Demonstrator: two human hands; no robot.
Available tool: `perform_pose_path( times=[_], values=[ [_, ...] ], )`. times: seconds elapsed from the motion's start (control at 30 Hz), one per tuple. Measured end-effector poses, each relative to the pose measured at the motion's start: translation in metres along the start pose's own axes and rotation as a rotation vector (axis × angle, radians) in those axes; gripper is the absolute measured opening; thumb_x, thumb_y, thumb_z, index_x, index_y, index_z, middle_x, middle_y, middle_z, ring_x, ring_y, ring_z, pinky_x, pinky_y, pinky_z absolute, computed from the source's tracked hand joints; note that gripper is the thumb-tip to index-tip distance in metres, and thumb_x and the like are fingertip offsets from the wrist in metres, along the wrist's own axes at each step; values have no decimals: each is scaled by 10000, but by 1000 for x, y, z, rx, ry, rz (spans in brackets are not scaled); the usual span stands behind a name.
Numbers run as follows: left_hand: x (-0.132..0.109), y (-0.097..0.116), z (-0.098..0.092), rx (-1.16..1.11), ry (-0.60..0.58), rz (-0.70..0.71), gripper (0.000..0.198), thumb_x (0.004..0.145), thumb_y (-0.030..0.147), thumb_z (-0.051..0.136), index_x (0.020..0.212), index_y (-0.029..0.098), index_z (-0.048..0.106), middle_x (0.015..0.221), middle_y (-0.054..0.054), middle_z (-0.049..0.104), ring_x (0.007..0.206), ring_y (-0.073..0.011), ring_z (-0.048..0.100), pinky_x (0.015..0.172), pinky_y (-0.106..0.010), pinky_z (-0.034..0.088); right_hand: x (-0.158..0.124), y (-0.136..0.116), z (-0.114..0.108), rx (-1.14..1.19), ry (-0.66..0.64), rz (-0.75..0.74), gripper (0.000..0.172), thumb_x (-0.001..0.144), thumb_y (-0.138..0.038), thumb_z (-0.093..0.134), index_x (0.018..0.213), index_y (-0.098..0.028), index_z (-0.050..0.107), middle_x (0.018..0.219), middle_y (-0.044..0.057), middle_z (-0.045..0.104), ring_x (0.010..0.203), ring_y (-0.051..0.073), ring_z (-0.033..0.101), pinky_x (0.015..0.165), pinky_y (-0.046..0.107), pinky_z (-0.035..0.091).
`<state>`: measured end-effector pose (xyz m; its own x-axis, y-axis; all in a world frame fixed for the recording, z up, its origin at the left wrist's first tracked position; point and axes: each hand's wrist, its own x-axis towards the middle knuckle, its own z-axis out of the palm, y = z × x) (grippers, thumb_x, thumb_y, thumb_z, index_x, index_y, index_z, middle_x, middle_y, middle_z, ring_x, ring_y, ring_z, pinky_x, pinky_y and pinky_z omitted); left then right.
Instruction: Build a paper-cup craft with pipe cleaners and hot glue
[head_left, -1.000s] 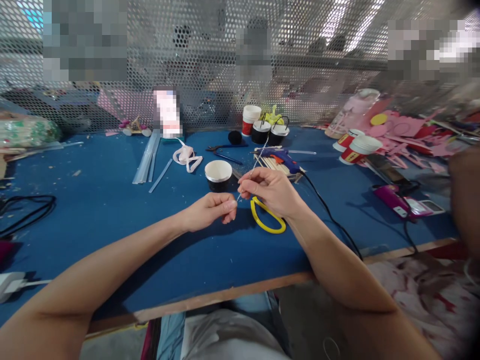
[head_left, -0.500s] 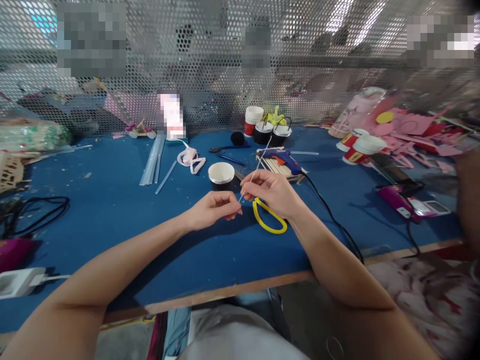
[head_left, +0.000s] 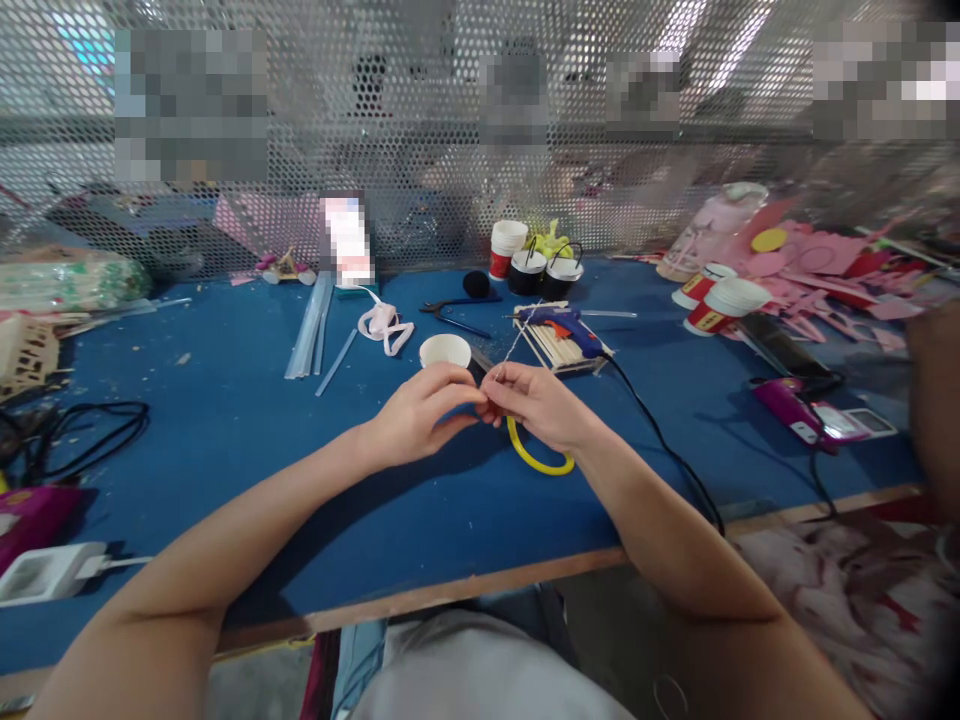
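A thin, whitish twisted strand (head_left: 516,345) slants up and away from my right hand (head_left: 544,405), whose thumb and fingers pinch it near the low end. My left hand (head_left: 424,415) meets it there, fingertips touching the right fingertips at the strand's end; the exact grip is partly hidden. Yellow-handled scissors (head_left: 541,466) lie under my right hand, their grey blades pointing away and partly covered. Just behind my left hand stands a paper cup (head_left: 445,351) with a white inside, its lower part hidden by the hand.
A blue glue gun (head_left: 562,325) rests on a small stick rack (head_left: 551,350), its cord running right. Behind are pliers (head_left: 457,318), two black cups (head_left: 544,275) with wire handles and a red cup stack (head_left: 508,250). White ribbon (head_left: 384,325) and clear glue sticks (head_left: 309,325) lie left.
My left hand has shifted up and closer to the right hand, its fingers now straighter and covering more of the cup. Less of the strand shows below the right fingers.
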<state>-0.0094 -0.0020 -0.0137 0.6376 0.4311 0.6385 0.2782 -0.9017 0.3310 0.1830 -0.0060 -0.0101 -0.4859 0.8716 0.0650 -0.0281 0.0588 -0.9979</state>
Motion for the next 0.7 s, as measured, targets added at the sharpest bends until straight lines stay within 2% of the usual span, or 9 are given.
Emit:
perform_pose_path(
  times=[0.1, 0.17, 0.27, 0.33, 0.43, 0.53, 0.63, 0.7],
  values=[
    [4, -1, -7, 138, -48, 131, 328, 775, 167, 530, 1102, 182, 516, 1162, -132, 534, 1104, -219, 467, 888, -413, 420, -2, -1, 1, -59, -73, 27, 197, 770, -340, 596, 745, -147, 567, 634, -21, 557, 554, 68, 516, 540, 208, 437],
    [5, 0, -10, 191, -99, 182, 392, 773, 138, 511, 1161, 186, 485, 1242, -132, 510, 1193, -246, 408, 940, -448, 370, -4, -5, 3, -139, -225, 57, 200, 766, -338, 595, 725, -142, 590, 622, -20, 560, 545, 70, 511, 538, 209, 448],
    [5, 1, -13, 217, -150, 216, 370, 802, 131, 490, 1163, 214, 495, 1227, -89, 552, 1221, -235, 400, 966, -437, 330, -8, -13, 5, -176, -484, 126, 269, 828, -360, 502, 760, -129, 621, 686, 20, 611, 596, 87, 561, 576, 225, 481],
    [4, 0, -15, 213, -132, 214, 304, 823, 151, 490, 1111, 238, 535, 1183, -59, 589, 1207, -213, 425, 971, -416, 318, -10, -17, 5, -149, -553, 150, 305, 852, -364, 460, 757, -121, 618, 714, 37, 626, 608, 91, 583, 589, 232, 490],
    [3, -4, -19, 256, -84, 213, 220, 831, 169, 492, 1010, 247, 594, 1084, -37, 638, 1166, -190, 470, 968, -394, 319, -12, -19, 5, -95, -468, 173, 240, 829, -348, 511, 769, -128, 587, 672, 20, 631, 551, 83, 583, 539, 218, 483],
    [2, -9, -23, 319, -38, 177, 210, 827, 168, 488, 972, 234, 623, 925, -43, 670, 998, -173, 567, 891, -356, 387, -12, -20, 2, -77, -234, 145, 212, 795, -342, 566, 840, -135, 583, 621, 2, 629, 507, 78, 571, 489, 200, 468],
    [3, -9, -23, 288, 19, -4, 242, 843, 167, 438, 972, 200, 639, 866, -75, 663, 823, -150, 599, 744, -290, 451, -12, -20, -1, -41, 38, -5, 212, 794, -338, 570, 891, -152, 598, 669, 10, 641, 551, 82, 588, 522, 210, 486],
    [4, -6, -21, 197, 25, -131, 250, 853, 186, 417, 957, 169, 644, 859, -92, 658, 791, -143, 600, 686, -256, 462, -12, -21, -2, -12, 137, -107, 180, 783, -317, 590, 881, -167, 606, 715, 18, 655, 595, 93, 608, 557, 227, 507]
  ],
)
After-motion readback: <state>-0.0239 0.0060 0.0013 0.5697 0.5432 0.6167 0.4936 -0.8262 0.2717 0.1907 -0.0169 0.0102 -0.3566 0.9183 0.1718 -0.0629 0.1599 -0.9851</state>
